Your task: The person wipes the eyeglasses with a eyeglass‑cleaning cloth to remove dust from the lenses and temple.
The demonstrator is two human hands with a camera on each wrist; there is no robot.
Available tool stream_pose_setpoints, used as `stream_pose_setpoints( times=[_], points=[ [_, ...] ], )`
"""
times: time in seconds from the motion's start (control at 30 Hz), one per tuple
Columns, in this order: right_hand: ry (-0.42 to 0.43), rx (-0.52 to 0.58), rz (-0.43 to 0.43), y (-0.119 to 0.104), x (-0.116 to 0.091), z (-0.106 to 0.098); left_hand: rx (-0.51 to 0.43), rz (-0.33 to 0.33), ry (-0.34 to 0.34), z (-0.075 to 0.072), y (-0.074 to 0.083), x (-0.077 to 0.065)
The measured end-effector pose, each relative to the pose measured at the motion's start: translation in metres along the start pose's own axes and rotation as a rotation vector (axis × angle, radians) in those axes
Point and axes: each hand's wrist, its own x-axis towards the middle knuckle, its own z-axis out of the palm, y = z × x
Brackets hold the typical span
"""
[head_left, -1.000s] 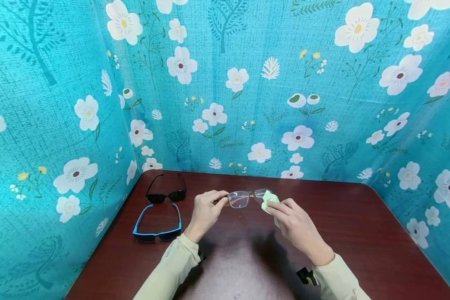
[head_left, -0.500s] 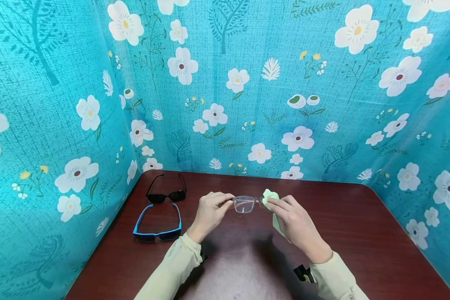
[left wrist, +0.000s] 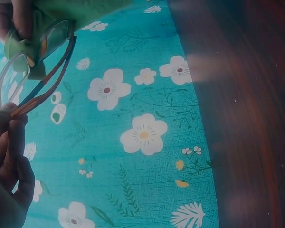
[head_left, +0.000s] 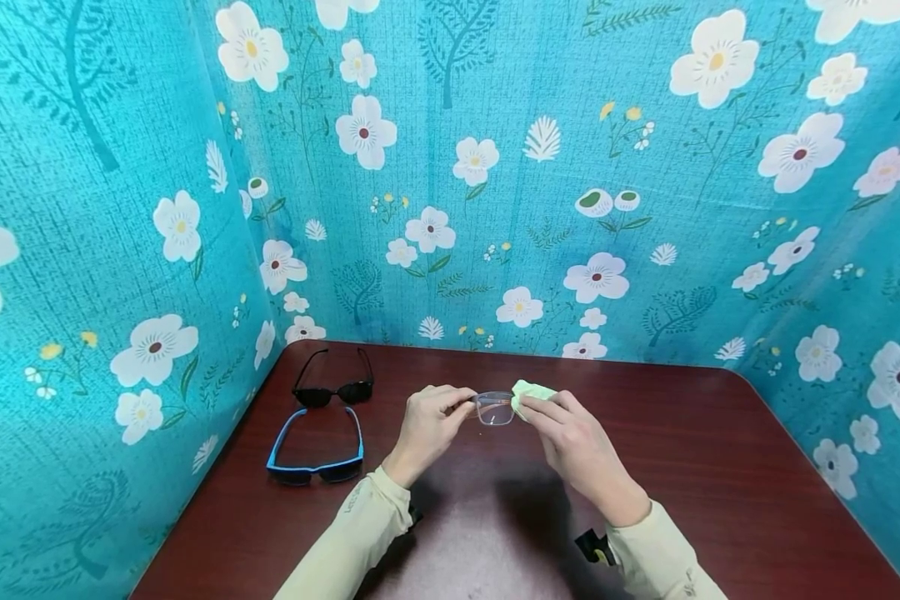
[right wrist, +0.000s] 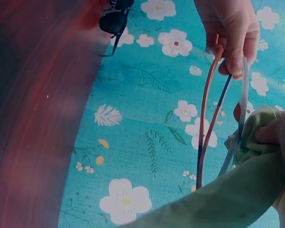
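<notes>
In the head view, my left hand pinches one end of a pair of clear-framed eyeglasses, held up over the table. A light green cloth is bunched in my right hand, wrapped over the right lens and hiding it. The left lens is bare. In the left wrist view, the orange and dark temples extend from the left fingers, and the cloth covers part of the far lens. In the right wrist view, the cloth hangs below the right fingers, against the frame's edge.
Black sunglasses lie at the table's back left with temples unfolded. Nearer stand blue-framed sunglasses, also unfolded, left of my left forearm. A dark red-brown table lies under both hands, and a blue floral curtain surrounds its far sides.
The eyeglasses and left hand have shifted slightly right and a little lower. The right hand has moved slightly left, and the cloth now covers more of the right lens.
</notes>
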Motion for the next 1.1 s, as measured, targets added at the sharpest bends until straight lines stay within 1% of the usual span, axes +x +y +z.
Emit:
stream_pose_setpoints(
  times=[0.23,0.57,0.77,0.9,1.0,1.1],
  points=[
    [-0.018,-0.001,-0.025,-0.004,0.001,0.003,0.037,0.012,-0.015,0.0,0.003,0.002],
    [-0.028,-0.007,-0.066,-0.008,0.0,0.006,0.049,-0.021,0.014,0.003,0.001,0.002],
    [-0.046,-0.001,-0.107,-0.013,-0.001,0.01,0.04,-0.057,0.043,0.005,0.002,0.001],
    [-0.068,0.013,-0.086,-0.017,0.001,0.011,0.023,-0.06,0.051,0.006,0.002,0.001],
    [-0.067,0.025,-0.066,-0.019,0.001,0.012,0.016,-0.059,0.047,0.006,0.002,0.001],
    [-0.044,0.038,-0.066,-0.02,0.0,0.015,0.028,-0.061,0.041,0.007,0.003,0.0]
  ],
)
